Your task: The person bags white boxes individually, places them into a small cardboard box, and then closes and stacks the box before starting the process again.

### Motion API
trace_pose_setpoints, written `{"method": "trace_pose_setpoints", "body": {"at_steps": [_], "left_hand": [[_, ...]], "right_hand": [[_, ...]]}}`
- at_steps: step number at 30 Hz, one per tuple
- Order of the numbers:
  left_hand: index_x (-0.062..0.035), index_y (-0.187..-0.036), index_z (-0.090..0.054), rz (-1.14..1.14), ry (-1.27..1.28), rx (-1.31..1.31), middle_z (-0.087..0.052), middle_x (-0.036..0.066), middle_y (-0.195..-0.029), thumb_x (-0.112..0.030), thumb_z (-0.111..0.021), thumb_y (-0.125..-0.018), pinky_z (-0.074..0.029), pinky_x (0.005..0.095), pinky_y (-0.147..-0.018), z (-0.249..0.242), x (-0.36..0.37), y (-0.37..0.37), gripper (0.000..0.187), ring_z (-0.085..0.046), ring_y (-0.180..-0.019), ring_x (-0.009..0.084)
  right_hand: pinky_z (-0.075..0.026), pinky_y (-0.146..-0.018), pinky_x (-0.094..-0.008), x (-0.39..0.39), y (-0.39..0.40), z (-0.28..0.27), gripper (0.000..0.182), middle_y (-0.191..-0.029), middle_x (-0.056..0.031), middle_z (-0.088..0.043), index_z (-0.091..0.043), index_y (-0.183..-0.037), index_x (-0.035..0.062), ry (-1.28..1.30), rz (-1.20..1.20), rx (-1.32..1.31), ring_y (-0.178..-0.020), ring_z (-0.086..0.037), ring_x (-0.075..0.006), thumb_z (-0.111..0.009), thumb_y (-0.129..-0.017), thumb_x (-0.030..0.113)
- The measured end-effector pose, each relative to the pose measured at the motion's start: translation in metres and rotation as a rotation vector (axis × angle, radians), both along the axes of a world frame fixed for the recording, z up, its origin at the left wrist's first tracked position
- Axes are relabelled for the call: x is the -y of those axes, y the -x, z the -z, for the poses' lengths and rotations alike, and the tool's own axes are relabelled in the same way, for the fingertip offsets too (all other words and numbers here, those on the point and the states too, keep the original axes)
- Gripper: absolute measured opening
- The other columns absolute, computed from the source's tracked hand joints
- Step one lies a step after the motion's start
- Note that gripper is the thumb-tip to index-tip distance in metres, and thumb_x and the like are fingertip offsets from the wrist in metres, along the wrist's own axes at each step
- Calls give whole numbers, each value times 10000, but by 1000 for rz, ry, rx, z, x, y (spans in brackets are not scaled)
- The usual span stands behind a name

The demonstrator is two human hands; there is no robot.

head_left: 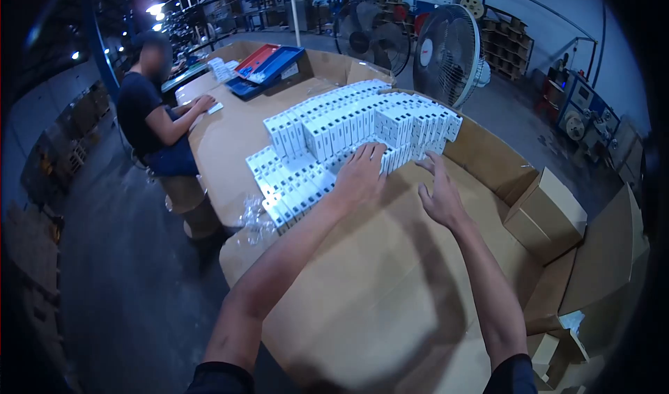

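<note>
Rows of white rectangular plastic casings (pixel 341 133) with small dark openings stand packed side by side in stepped tiers on the cardboard-covered table (pixel 348 310). My left hand (pixel 361 174) lies over the front row of casings, fingers stretched forward and fingertips on the pieces; its palm side is hidden. To the right, my right hand (pixel 443 197) is open, thumb and fingers spread, with nothing between them. Its fingertips are close to the right front end of the stack.
At left, another person (pixel 153 108) sits at the table, hands on a small white piece. Red (pixel 256 59) and blue trays (pixel 268 73) lie at the far side. Fans (pixel 446 56) stand behind the cardboard edge. Cardboard boxes (pixel 547 216) are at right; clear plastic wrap (pixel 256 220) lies left.
</note>
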State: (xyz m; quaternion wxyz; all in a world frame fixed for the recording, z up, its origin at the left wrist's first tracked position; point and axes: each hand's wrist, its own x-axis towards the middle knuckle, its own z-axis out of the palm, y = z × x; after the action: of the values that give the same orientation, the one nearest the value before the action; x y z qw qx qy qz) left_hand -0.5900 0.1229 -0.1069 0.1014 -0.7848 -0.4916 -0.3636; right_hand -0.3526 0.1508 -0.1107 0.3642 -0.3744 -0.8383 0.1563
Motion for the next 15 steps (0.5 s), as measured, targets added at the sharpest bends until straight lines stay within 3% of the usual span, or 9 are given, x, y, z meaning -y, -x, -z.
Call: {"method": "trace_pose_setpoints", "body": {"at_steps": [3,7,10,15], "left_hand": [[16,-1371,-450,0,35,-3,-542,225,-1330,-67,-676,-854,-420,467,-1115,-6,-49,9,571,-505,-1302,393],[17,-1370,-459,34,-88,-10,-547,231,-1347,-23,-648,-825,-431,470,-1103,-8,-98,10,578,-513,-1310,388],[-5,-1360,-501,-3,-79,-43,-597,208,-1338,-24,-564,-888,-461,449,-1083,-6,-113,8,476,-534,-1325,361],[-47,-1372,-531,-27,-148,-70,-611,139,-1315,7,-545,-889,-462,442,-1050,0,-118,12,486,-556,-1276,321]], "right_hand": [[-411,-1143,-475,-61,25,-2,787,-1442,-199,-577,-218,-1564,37,-148,40,19,-1365,-497,-419,-574,-866,-32],[-376,-1175,-481,-96,52,-21,844,-1478,-176,-568,-186,-1576,22,-152,141,78,-1389,-465,-425,-551,-818,-51],[-346,-1191,-519,-111,56,-25,855,-1485,-132,-579,-166,-1588,19,-159,174,167,-1417,-431,-420,-512,-809,-43],[-360,-1163,-533,-118,57,-28,839,-1477,-122,-589,-186,-1599,26,-183,201,300,-1432,-419,-389,-512,-826,-11]]}}
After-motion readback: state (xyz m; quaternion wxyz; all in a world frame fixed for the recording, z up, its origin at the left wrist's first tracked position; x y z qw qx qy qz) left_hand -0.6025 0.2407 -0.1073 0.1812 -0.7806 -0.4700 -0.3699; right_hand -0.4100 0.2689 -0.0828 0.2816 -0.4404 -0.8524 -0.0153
